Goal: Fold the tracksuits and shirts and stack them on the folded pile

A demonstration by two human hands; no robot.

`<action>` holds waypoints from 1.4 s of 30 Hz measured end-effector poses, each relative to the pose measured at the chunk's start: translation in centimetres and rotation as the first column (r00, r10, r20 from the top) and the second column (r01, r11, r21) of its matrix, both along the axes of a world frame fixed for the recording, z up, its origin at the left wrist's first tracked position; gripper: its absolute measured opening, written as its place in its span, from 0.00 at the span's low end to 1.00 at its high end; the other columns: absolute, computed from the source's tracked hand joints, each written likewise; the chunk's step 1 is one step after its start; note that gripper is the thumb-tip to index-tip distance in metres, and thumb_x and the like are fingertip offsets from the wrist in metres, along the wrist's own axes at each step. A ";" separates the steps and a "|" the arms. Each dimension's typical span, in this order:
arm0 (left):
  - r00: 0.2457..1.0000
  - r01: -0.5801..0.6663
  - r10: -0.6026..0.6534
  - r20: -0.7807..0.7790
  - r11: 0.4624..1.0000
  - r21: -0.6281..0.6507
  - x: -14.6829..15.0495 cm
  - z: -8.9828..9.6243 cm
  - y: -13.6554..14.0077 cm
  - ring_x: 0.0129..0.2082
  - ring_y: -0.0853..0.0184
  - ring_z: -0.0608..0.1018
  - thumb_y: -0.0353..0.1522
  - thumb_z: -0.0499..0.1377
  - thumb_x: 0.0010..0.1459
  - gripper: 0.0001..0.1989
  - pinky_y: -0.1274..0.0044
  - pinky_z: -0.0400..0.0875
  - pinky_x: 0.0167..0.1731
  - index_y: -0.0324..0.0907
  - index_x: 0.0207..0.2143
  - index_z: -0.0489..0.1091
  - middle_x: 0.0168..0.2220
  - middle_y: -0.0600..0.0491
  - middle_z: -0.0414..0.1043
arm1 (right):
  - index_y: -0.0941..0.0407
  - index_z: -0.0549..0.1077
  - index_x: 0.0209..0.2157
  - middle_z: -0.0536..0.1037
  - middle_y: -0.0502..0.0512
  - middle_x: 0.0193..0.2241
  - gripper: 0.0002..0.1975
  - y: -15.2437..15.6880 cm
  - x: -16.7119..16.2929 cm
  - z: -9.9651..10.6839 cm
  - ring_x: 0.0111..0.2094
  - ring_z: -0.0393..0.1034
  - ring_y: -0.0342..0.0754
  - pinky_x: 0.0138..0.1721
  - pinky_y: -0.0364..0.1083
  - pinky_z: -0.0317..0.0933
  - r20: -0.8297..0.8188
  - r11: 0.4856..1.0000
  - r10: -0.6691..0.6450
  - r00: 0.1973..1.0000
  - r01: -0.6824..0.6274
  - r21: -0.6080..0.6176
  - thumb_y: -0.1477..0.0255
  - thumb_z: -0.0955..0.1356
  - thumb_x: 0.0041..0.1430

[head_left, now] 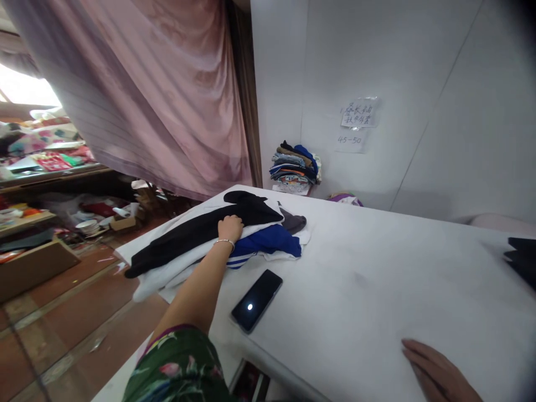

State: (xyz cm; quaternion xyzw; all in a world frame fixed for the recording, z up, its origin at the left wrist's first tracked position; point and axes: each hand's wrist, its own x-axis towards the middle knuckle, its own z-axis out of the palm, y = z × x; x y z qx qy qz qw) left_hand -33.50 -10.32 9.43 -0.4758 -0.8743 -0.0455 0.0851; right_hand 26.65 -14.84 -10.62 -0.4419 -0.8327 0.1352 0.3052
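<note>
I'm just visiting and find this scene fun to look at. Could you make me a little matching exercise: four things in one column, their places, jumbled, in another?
Things
1. Left hand wearing a thin bracelet
2. Dark, glossy, rectangular phone
3. Stack of folded multicoloured clothes
4. Draped pink fabric curtain

Places
A. Beyond the far edge of the white table, by the pale grey wall
B. On the long black cloth garment
C. Hanging at the picture's upper left
D. Flat on the table, near the blue garment with white stripes

Pairs: 1-B, 2-D, 3-A, 4-C
</note>
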 end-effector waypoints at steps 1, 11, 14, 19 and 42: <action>0.999 -0.034 0.034 0.003 0.999 0.021 -0.1 0.2 0.2 0.51 0.54 0.70 0.37 0.47 0.61 0.17 0.66 0.63 0.46 0.43 0.42 0.73 0.49 0.43 0.71 | 0.32 0.74 0.44 0.75 0.44 0.48 0.18 -0.1 -0.2 0.3 0.49 0.70 0.57 0.49 0.51 0.66 0.005 1.000 0.011 1.000 -0.011 0.006 0.59 0.65 0.50; 0.994 -0.086 0.023 0.105 0.763 0.641 3.6 13.6 6.7 0.48 0.54 0.73 0.37 0.41 0.63 0.19 0.68 0.63 0.44 0.38 0.46 0.67 0.46 0.40 0.72 | 0.33 0.79 0.31 0.78 0.52 0.42 0.12 -1.2 -2.8 3.5 0.48 0.69 0.62 0.59 0.56 0.51 -0.309 0.946 -0.189 0.932 0.089 -0.310 0.54 0.69 0.39; 0.981 0.068 -0.178 0.081 0.700 0.711 8.6 17.3 10.3 0.48 0.59 0.72 0.36 0.43 0.63 0.17 0.72 0.62 0.46 0.40 0.43 0.68 0.45 0.43 0.73 | 0.35 0.79 0.30 0.78 0.52 0.42 0.13 -1.1 -2.9 3.9 0.49 0.69 0.62 0.60 0.57 0.50 -0.316 0.939 -0.188 0.930 0.076 -0.336 0.54 0.69 0.39; 0.912 0.172 -0.387 0.134 0.659 0.732 17.8 17.8 14.4 0.44 0.63 0.73 0.37 0.45 0.64 0.15 0.73 0.62 0.45 0.41 0.37 0.68 0.40 0.46 0.73 | 0.40 0.80 0.30 0.77 0.54 0.43 0.14 -1.0 -2.7 4.4 0.50 0.67 0.63 0.61 0.56 0.48 -0.380 0.899 -0.199 0.903 0.014 -0.438 0.60 0.74 0.34; -0.138 0.873 -0.739 0.659 0.224 0.433 63.3 2.2 9.1 0.56 0.73 0.67 0.39 0.49 0.63 0.25 0.84 0.60 0.51 0.41 0.60 0.58 0.59 0.45 0.63 | 0.50 0.75 0.41 0.79 0.51 0.36 0.18 0.3 1.4 8.1 0.39 0.75 0.50 0.43 0.51 0.70 -0.693 0.715 -0.694 -0.194 -0.300 -0.632 0.56 0.64 0.54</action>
